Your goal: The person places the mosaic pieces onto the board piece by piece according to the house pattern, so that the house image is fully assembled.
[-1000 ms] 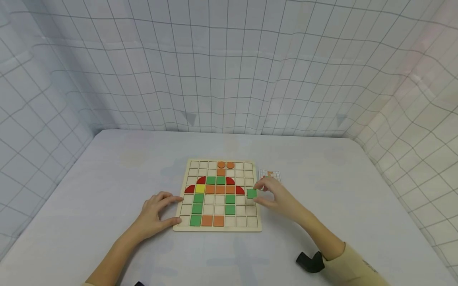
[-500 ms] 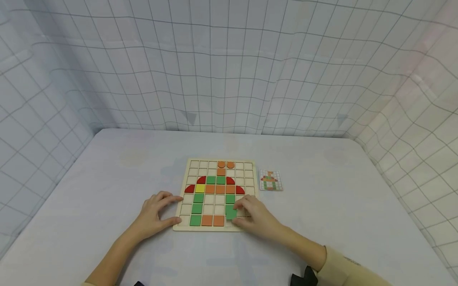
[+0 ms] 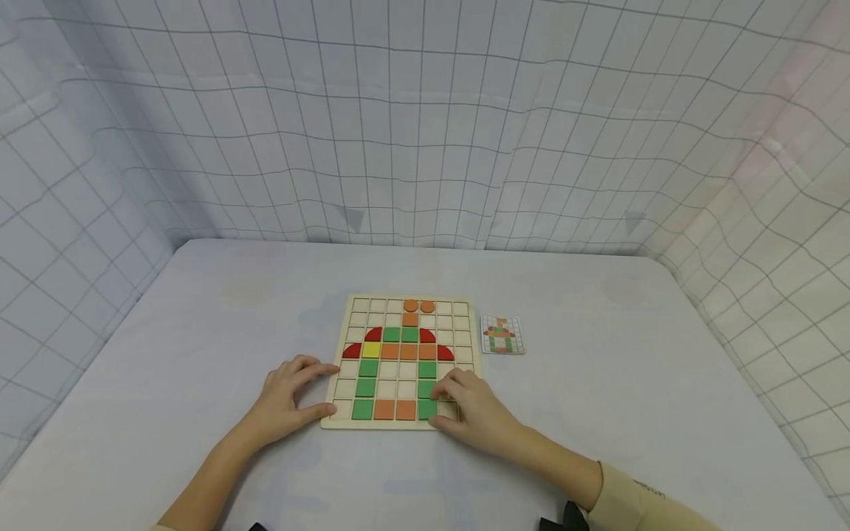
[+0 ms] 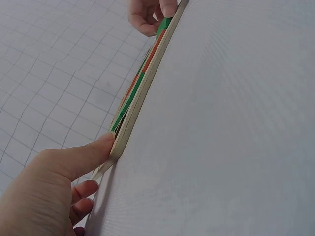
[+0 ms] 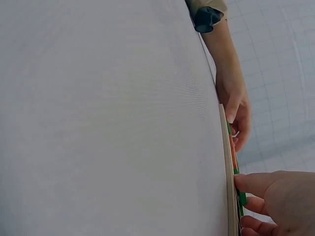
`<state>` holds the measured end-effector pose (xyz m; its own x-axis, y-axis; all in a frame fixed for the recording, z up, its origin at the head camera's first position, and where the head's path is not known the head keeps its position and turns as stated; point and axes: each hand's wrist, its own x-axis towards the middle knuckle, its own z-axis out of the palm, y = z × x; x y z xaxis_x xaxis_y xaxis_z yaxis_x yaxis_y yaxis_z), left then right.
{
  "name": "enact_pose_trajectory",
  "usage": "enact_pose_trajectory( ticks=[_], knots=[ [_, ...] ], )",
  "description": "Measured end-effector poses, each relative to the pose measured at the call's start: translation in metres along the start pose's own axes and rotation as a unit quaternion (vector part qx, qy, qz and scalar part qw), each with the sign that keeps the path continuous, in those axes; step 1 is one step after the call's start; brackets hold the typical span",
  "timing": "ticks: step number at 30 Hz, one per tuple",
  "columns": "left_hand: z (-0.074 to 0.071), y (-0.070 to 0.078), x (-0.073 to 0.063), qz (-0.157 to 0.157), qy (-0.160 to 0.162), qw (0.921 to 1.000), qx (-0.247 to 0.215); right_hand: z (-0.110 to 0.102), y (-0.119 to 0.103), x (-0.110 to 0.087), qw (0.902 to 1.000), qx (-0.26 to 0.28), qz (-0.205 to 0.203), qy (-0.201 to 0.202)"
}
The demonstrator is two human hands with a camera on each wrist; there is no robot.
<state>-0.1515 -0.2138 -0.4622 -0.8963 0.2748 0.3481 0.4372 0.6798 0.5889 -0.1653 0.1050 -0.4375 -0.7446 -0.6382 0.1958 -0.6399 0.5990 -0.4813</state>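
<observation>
A square wooden grid board lies on the table, holding green, orange, red and yellow pieces in its cells. My right hand is over its lower right part, pinching a green square tile between thumb and fingers at the bottom row, right of two orange squares. In the left wrist view this green tile looks slightly raised. My left hand rests at the board's left edge, thumb and index finger spread apart and touching it. The thumb lies on the board's corner in the left wrist view.
A small pattern card with a coloured grid figure lies right of the board. White cloth covers the table. Grid-patterned curtains stand behind and at both sides. A black object shows by the right sleeve.
My right hand has carried the green square tile from the board's right edge, left and toward me, down to the bottom row. The left hand has stayed still.
</observation>
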Motion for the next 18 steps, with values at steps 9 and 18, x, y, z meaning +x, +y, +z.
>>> enact_pose_trajectory(
  ticks=[9, 18],
  knots=[
    [0.000, -0.001, 0.000, 0.000, 0.000, 1.0000, 0.000, 0.000, -0.001, 0.000, 0.9998, 0.003, 0.015, -0.012],
    [0.000, -0.001, 0.000, -0.001, -0.002, 1.0000, -0.003, -0.010, 0.002, 0.003, 0.9978, 0.058, 0.024, -0.020]
  ],
)
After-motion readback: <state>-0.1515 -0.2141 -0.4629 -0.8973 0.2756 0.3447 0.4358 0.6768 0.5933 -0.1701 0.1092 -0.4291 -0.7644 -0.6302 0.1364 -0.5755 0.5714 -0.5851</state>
